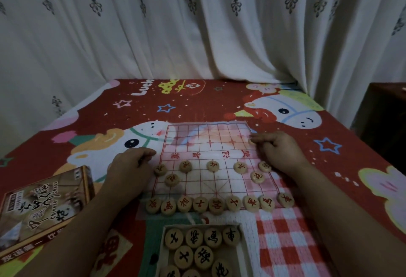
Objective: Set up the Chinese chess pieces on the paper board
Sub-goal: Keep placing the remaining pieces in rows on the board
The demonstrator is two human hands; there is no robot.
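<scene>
The paper board (pixel 206 136) lies on a red cartoon blanket. Red-lettered wooden pieces fill its near side: a back row (pixel 216 205) of several, two cannons (pixel 172 179) (pixel 257 177) and a soldier row (pixel 213 165). Black-lettered pieces (pixel 194 237) lie in an open tray (pixel 197 225) near me. My right hand (pixel 279 149) rests at the board's right edge, its fingertips pinching a pale chess piece (pixel 251 141). At the board's left edge is my left hand (pixel 131 162), its fingers curled under; whether they hold anything is hidden.
The chess box lid (pixel 44 206) lies at the near left on the blanket (pixel 197 100). White patterned curtains (pixel 197 23) hang behind the far edge. A dark piece of furniture (pixel 386 118) stands at the right.
</scene>
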